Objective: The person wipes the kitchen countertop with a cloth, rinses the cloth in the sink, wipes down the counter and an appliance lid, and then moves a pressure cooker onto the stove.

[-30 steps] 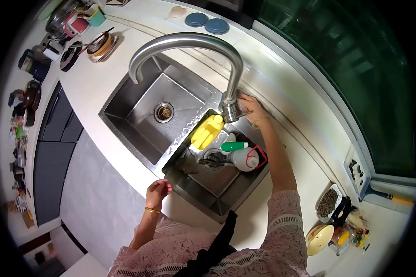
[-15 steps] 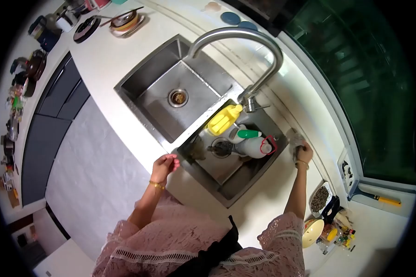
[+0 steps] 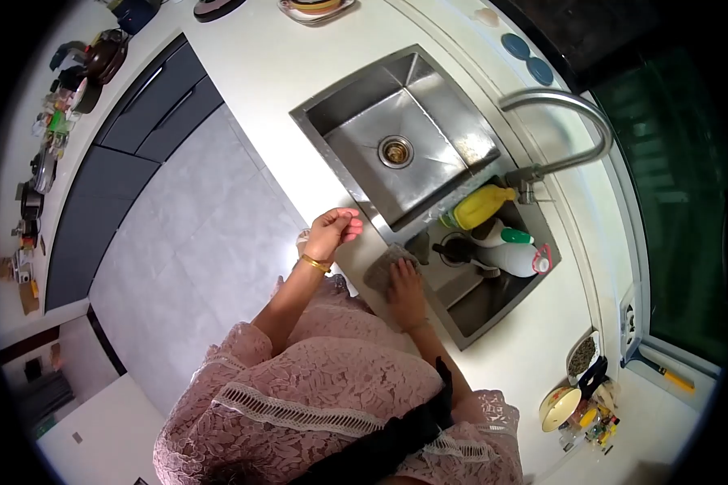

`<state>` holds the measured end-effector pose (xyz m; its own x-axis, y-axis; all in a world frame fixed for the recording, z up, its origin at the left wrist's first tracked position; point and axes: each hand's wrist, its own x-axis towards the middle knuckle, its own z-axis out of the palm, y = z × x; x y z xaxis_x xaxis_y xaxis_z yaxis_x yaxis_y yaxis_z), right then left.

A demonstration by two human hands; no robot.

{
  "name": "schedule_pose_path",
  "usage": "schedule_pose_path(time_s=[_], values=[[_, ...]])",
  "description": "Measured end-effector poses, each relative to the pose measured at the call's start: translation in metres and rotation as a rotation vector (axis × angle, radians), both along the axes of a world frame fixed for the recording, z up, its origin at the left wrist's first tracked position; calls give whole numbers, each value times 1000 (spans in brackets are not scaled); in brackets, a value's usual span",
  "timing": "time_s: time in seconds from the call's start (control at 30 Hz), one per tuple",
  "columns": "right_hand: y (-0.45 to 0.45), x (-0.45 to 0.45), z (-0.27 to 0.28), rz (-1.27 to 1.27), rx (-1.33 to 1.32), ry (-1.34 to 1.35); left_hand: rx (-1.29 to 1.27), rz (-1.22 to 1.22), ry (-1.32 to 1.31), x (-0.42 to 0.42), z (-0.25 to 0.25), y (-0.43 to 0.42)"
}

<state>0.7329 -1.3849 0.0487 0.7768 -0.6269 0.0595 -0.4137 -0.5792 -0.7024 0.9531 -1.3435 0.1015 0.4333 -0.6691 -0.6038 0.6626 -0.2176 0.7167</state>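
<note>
My right hand (image 3: 405, 288) presses a folded grey-brown cloth (image 3: 375, 273) onto the counter at the near edge of the right sink basin (image 3: 476, 322). Its fingers lie over the cloth. Over the counter edge, left of the cloth, my left hand (image 3: 332, 233) is held up with its fingers curled in and nothing visible in them. In that basin lie a yellow bottle (image 3: 483, 206), a white bottle with a green cap (image 3: 513, 235) and a pale bottle with a red handle (image 3: 516, 259). A dark brush-like item near the drain is partly hidden.
The other steel basin (image 3: 356, 149) has a drain with brownish bits. A curved faucet (image 3: 590, 113) rises behind the basins, swung to the right. A bowl (image 3: 560, 408) and small jars stand at the right. Dark drawers (image 3: 150, 113) line the left counter.
My right hand has brought the cloth from the counter right of the sink across to its near left edge. The faucet has swung right, away from the left basin. The view has shifted.
</note>
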Motion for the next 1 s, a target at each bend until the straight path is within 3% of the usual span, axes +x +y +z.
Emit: schedule_pose_path(time_s=[0.07, 0.3, 0.37, 0.43, 0.5, 0.6, 0.67, 0.73, 0.8, 0.9, 1.0], values=[[16, 39, -7, 38, -262, 355, 29, 34, 0, 32, -4, 11], [-29, 210, -7, 22, -417, 342, 42, 102, 15, 154, -7, 71], [-60, 257, -34, -25, -237, 91, 80, 131, -8, 183, -11, 90], [-92, 285, -64, -149, 25, 166, 95, 155, -21, 210, -11, 107], [-107, 295, -23, -353, 130, 215, 91, 200, -38, 232, -3, 118], [-92, 255, 4, -426, 266, 141, 66, 254, -44, 253, -13, 134], [-55, 205, 4, -178, -76, -34, 73, 258, -12, 258, -12, 136], [-10, 157, -8, -42, -124, 130, 87, 254, 13, 260, -12, 133], [40, 134, 4, 101, -270, 546, 88, 231, 47, 257, -19, 130], [35, 174, 19, 98, -125, 438, 102, 210, 87, 251, -11, 112], [8, 236, 12, 288, -273, 400, 94, 200, 83, 250, -3, 93]])
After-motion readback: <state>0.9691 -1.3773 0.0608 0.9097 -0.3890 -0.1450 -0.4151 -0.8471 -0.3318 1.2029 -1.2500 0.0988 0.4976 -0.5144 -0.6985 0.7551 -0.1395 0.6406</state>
